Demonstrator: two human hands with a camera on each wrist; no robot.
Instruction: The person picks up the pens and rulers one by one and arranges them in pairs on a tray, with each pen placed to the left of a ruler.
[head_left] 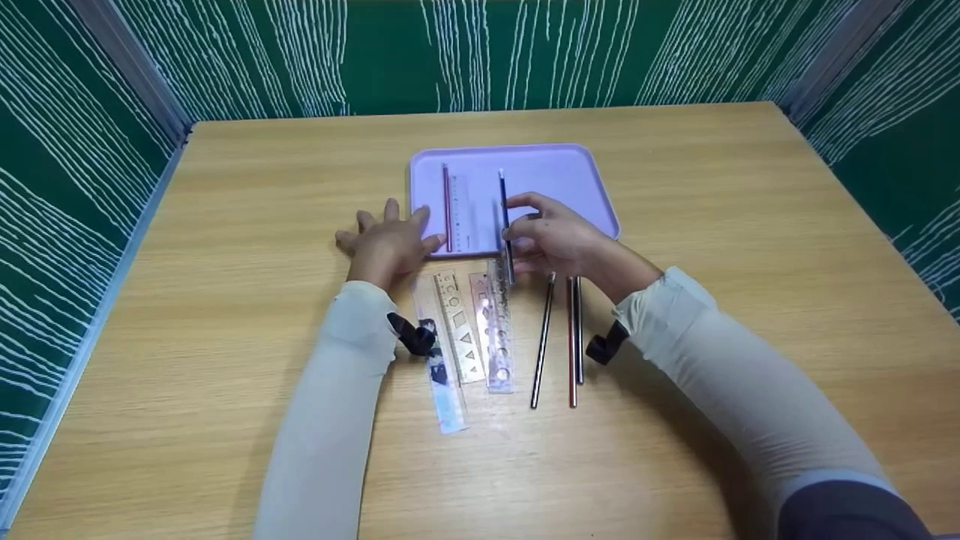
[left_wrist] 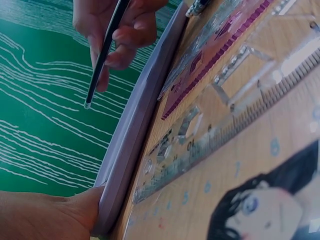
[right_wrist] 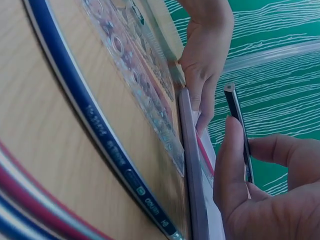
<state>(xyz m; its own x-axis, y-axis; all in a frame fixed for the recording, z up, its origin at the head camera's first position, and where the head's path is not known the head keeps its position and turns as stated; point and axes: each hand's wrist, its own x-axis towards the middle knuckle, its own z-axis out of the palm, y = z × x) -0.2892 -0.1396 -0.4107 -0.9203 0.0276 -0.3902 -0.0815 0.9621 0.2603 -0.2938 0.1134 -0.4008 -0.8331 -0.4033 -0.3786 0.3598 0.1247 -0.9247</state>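
My right hand [head_left: 559, 234] pinches a dark pencil [head_left: 503, 191] between thumb and fingers, over the front part of a lilac tray [head_left: 551, 169]. In the right wrist view the pencil [right_wrist: 235, 107] stands clear of the tray, its end poking up past the thumb. My left hand [head_left: 388, 244] has its fingers spread, with the thumb side at the tray's front left corner. On the tray a red pencil [head_left: 448, 206] lies alongside a small clear ruler [head_left: 460, 217]. The left wrist view shows the left hand [left_wrist: 60, 212] against the tray's edge [left_wrist: 131, 137].
In front of the tray lie several rulers: a picture-printed ruler [head_left: 448, 405], a clear stencil ruler [head_left: 459, 330], a pinkish ruler [head_left: 478, 300] and another clear one [head_left: 501, 360]. To their right are a dark pencil [head_left: 541, 352], a red pencil [head_left: 572, 367] and another dark pencil [head_left: 580, 352].
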